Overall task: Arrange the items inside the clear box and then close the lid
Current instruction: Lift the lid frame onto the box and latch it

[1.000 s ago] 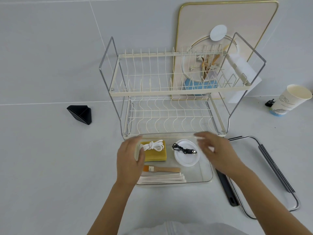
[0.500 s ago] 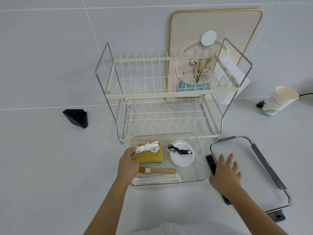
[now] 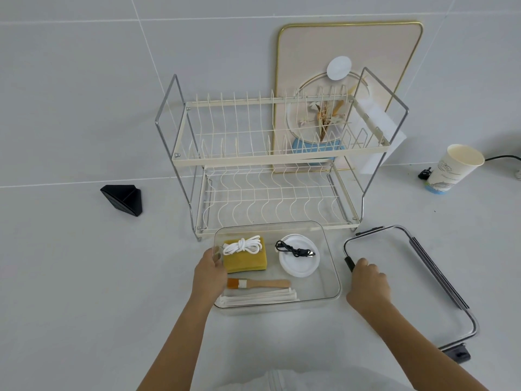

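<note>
Box [image 3: 329, 266] held at left wall by left hand [image 3: 210, 273], fingers curled on rim. Lid [image 3: 439, 280] edge gripped by right hand [image 3: 369, 286], fingers curled closed.

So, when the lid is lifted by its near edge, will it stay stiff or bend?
The lid probably stays stiff: its frame looks rigid, with dark clips along the sides. It seems light, being thin and clear. Held by the right hand at one edge, it may tilt.

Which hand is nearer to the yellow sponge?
Left. The left hand grips the clear box wall right beside the yellow sponge; the right hand is outside, on the lid.
</note>
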